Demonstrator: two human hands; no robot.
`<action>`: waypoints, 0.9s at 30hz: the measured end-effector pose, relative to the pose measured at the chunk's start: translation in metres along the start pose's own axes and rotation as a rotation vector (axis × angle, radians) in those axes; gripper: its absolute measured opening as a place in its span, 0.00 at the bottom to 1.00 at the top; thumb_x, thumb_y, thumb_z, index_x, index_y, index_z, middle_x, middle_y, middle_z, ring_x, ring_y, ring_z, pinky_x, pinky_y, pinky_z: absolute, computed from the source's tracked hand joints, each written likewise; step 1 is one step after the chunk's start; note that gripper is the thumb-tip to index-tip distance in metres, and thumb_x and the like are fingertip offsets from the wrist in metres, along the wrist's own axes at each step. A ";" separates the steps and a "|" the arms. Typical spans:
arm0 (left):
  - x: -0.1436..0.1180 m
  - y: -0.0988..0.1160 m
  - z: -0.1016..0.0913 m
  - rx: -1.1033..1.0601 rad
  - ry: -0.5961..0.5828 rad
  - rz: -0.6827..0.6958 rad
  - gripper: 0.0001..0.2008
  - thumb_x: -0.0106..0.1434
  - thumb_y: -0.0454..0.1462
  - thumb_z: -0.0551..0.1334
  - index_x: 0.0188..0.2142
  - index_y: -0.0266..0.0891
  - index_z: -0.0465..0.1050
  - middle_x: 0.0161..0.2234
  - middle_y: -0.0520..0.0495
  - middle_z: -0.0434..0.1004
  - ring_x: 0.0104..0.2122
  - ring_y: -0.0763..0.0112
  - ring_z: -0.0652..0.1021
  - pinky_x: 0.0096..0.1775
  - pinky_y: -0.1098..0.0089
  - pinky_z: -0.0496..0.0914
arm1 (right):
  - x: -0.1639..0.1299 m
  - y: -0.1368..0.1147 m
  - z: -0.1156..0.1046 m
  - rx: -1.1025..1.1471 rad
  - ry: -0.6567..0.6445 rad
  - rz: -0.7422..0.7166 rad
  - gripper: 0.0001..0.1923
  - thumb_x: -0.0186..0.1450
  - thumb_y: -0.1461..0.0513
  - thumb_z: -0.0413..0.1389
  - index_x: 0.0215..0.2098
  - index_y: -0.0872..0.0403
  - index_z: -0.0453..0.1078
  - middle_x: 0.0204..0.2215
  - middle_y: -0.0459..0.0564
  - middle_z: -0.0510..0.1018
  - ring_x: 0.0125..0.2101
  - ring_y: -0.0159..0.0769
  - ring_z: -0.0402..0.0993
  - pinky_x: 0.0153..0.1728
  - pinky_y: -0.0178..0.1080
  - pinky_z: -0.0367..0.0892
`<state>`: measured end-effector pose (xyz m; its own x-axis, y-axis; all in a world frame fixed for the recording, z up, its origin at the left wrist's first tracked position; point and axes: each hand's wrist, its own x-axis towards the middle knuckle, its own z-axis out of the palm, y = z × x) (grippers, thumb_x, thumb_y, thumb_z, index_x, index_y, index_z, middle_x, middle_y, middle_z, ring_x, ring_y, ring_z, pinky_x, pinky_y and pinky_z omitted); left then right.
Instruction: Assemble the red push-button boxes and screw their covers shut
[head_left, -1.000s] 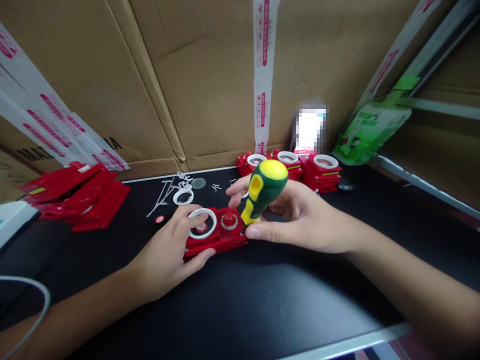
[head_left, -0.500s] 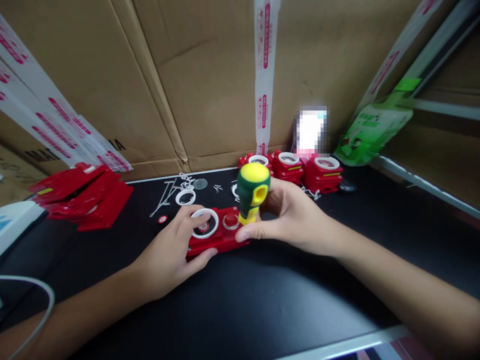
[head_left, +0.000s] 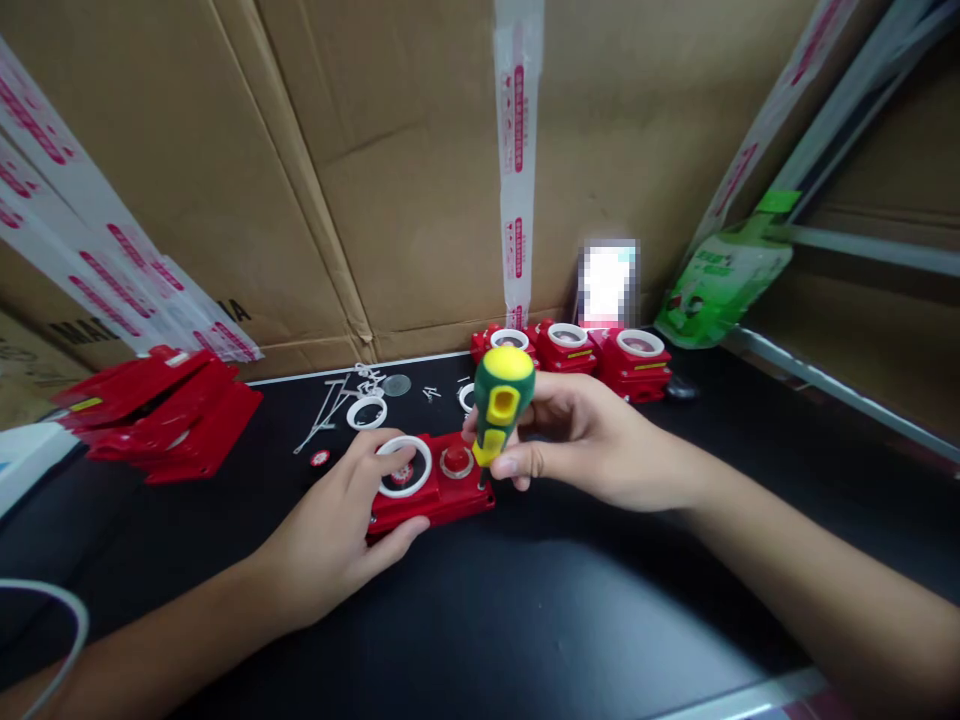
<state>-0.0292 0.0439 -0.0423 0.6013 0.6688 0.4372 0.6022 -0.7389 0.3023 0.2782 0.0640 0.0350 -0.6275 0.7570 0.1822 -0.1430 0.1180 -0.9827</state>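
Cardboard of the carton (head_left: 420, 170) behind the worktop (head_left: 540, 620) carries black capitals at the left, "MA" and "IA" readable, the middle covered by tape (head_left: 127, 265). Pink lettering runs along that tape and along the central strip (head_left: 517, 150), too small to make out. White characters on the green pouch (head_left: 724, 285) cannot be read either, and the screen (head_left: 607, 285) is pixelated. Yellow labels on the rear units (head_left: 637, 375) and on the stacked parts (head_left: 165, 415) at left are illegible.

Between the hands lies the red box (head_left: 431, 510), flat on the worktop. The left hand (head_left: 330, 510) grips its left end, a finger reaching into the white ring (head_left: 428, 466), the thumb along the near edge. The right hand (head_left: 600, 440) grasps the screwdriver (head_left: 491, 420) by its green-and-yellow handle, nearly upright, its tip at a screw by the box's right end, beside the red button (head_left: 455, 458).
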 end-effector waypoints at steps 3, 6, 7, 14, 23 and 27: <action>0.001 0.000 -0.001 0.013 0.002 0.014 0.26 0.76 0.40 0.65 0.68 0.46 0.59 0.64 0.33 0.71 0.61 0.45 0.80 0.59 0.47 0.79 | 0.006 0.005 0.010 -0.001 0.110 -0.055 0.23 0.55 0.61 0.82 0.39 0.54 0.75 0.30 0.40 0.77 0.27 0.27 0.71 0.29 0.32 0.69; 0.001 0.001 -0.002 0.014 -0.003 -0.002 0.27 0.76 0.40 0.66 0.68 0.46 0.59 0.64 0.34 0.71 0.60 0.46 0.81 0.59 0.48 0.79 | 0.009 0.009 0.016 0.028 0.175 -0.090 0.24 0.53 0.62 0.83 0.38 0.54 0.75 0.29 0.38 0.76 0.26 0.26 0.67 0.28 0.31 0.67; 0.001 0.001 -0.002 0.014 -0.004 -0.005 0.27 0.76 0.40 0.66 0.69 0.46 0.59 0.64 0.34 0.71 0.60 0.46 0.80 0.59 0.48 0.79 | 0.009 0.009 0.016 0.030 0.174 -0.078 0.25 0.53 0.62 0.83 0.39 0.54 0.74 0.29 0.38 0.77 0.26 0.26 0.67 0.28 0.31 0.66; 0.001 0.001 -0.003 -0.001 -0.017 0.027 0.26 0.78 0.39 0.65 0.69 0.47 0.56 0.66 0.33 0.67 0.63 0.45 0.78 0.60 0.49 0.78 | 0.000 -0.002 -0.007 -0.021 -0.080 0.040 0.23 0.68 0.62 0.74 0.57 0.55 0.75 0.32 0.41 0.81 0.28 0.28 0.77 0.35 0.34 0.72; 0.001 0.001 -0.003 0.023 -0.014 0.037 0.24 0.79 0.40 0.63 0.68 0.43 0.57 0.65 0.33 0.67 0.62 0.47 0.78 0.59 0.50 0.79 | 0.005 0.001 0.000 -0.029 0.017 -0.022 0.18 0.62 0.60 0.78 0.42 0.56 0.77 0.34 0.43 0.80 0.28 0.28 0.74 0.30 0.32 0.72; 0.002 0.001 -0.003 0.033 -0.013 0.037 0.25 0.78 0.40 0.64 0.68 0.43 0.57 0.64 0.33 0.68 0.62 0.47 0.78 0.59 0.50 0.78 | 0.007 0.011 0.008 -0.046 0.172 -0.020 0.27 0.51 0.60 0.84 0.36 0.55 0.73 0.28 0.38 0.74 0.25 0.26 0.66 0.25 0.31 0.63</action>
<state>-0.0291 0.0439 -0.0383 0.6301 0.6421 0.4367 0.5963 -0.7603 0.2575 0.2664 0.0652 0.0252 -0.4837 0.8527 0.1974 -0.1168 0.1606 -0.9801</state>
